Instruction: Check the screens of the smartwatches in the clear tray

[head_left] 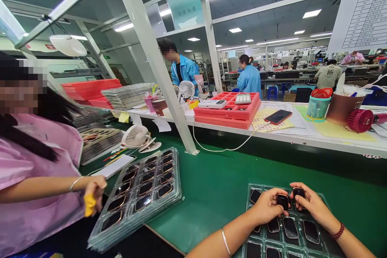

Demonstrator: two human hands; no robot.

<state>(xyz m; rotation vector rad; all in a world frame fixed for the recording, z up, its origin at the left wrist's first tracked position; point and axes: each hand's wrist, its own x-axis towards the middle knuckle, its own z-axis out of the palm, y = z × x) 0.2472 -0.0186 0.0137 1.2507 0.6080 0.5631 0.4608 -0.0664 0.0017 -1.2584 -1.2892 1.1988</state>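
My left hand (270, 205) is closed on a small dark rectangular piece with rounded corners (283, 200), which looks like a smartwatch body. A similar watch body (298, 193) is pinched in my right hand (311, 203), with the thumb across its face. Both hands are close together above the far part of a clear plastic tray (250, 189). In that tray's pockets lie several more watch bodies, such as one (290, 227) just below my hands. My wrists hide part of the tray.
To the left, a stack of clear trays (178, 177) holds several watch bodies. Beside it sits a co-worker in pink (42, 197), a yellow thing in one hand. A white fan (134, 136) stands behind. The shelf carries red foam trays (223, 119) and a phone (278, 117).
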